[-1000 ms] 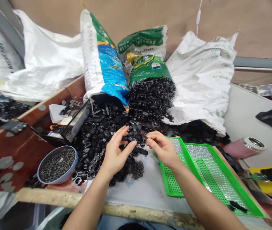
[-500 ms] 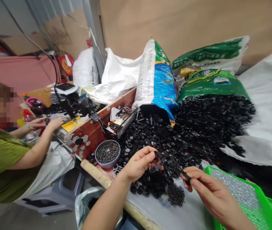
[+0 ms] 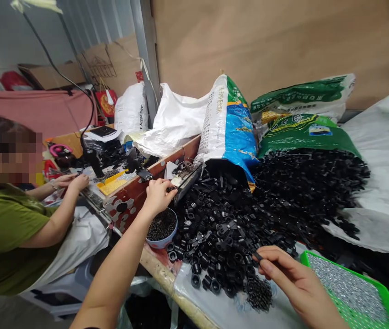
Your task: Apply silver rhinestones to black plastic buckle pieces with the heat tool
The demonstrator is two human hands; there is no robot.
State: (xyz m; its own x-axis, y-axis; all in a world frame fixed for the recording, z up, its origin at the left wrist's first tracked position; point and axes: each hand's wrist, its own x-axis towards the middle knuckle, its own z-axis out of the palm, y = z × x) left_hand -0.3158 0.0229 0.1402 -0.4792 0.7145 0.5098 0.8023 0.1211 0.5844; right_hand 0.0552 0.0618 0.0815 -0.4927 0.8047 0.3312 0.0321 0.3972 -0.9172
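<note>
Our right hand (image 3: 293, 278) pinches a thin black plastic piece (image 3: 258, 257) between thumb and forefinger, the other fingers curled in narrow, low over the near edge of a heap of black plastic parts (image 3: 221, 242). Our left hand (image 3: 158, 196) reaches across the table, its fingers bent toward the end of a black wire rack (image 3: 185, 180); whether they grip anything we cannot tell. Just below that hand sits a blue bowl (image 3: 160, 244) filled with small dark pieces, touching the left side of the heap. The heap spreads over a white plastic sheet (image 3: 215, 310) from the mouths of a tipped blue-and-white sack (image 3: 228, 128) and a green sack (image 3: 304, 137). A green perforated tray (image 3: 381, 290) holding silvery bits lies at the lower right, just beside our right hand. Left of the bowl runs a red-brown painted board (image 3: 125, 205). Well off to the left, a co-worker (image 3: 9, 237) in an olive shirt has both hands (image 3: 76, 182) at a cluttered bench, well apart from ours.
</note>
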